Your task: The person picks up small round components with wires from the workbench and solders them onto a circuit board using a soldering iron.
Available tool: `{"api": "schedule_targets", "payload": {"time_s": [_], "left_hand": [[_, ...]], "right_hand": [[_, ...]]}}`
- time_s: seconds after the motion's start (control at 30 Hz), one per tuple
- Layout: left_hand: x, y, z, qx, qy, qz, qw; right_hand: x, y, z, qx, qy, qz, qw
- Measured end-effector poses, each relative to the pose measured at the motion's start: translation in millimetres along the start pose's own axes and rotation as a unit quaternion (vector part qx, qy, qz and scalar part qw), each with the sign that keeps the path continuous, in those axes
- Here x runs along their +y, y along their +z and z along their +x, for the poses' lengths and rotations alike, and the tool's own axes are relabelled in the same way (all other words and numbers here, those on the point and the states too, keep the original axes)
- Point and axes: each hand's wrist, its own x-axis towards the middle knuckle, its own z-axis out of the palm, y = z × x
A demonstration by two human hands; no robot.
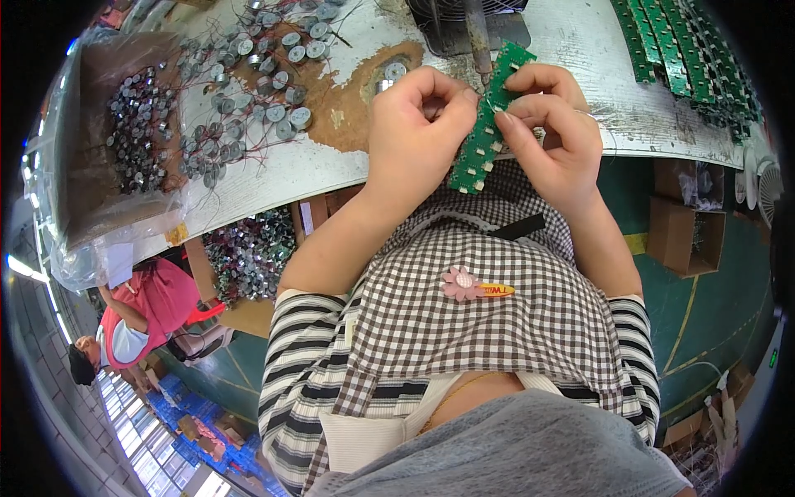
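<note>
A long green circuit board strip (474, 161) with small white connectors hangs at a slant over the bench's front edge. My right hand (559, 137) is closed on its right side, with thumb and fingertips against the board. On the opposite side my left hand (414, 124) is closed in a pinch at the strip's edge; what its fingers hold is hidden. The rod-like soldering iron (477, 37) points down from the back, its tip close to the board's upper part, between both hands.
Small round metal motors (276, 112) with thin red wires lie scattered at left. More fill a plastic-lined box (83, 149) and a carton (248, 257) below the bench. Stacked green boards (675, 50) lie back right. A black fan-like grille (468, 10) stands behind. Another person (153, 311) sits left.
</note>
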Motion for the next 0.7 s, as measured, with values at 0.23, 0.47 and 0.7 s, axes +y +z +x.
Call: {"api": "schedule_targets", "payload": {"time_s": [0.23, 0.47, 0.7], "left_hand": [[-5, -3, -3, -0.024, -0.005, -0.004, 1.000], [-3, -2, 1, -0.022, 0.005, 0.021, 1.000], [0, 0, 3, 0.008, -0.010, -0.020, 1.000]], "right_hand": [[2, 2, -7, 0.010, 0.023, 0.023, 0.999], [5, 3, -3, 0.025, 0.014, 0.006, 1.000], [5, 4, 2, 0.028, -0.009, -0.002, 1.000]]}}
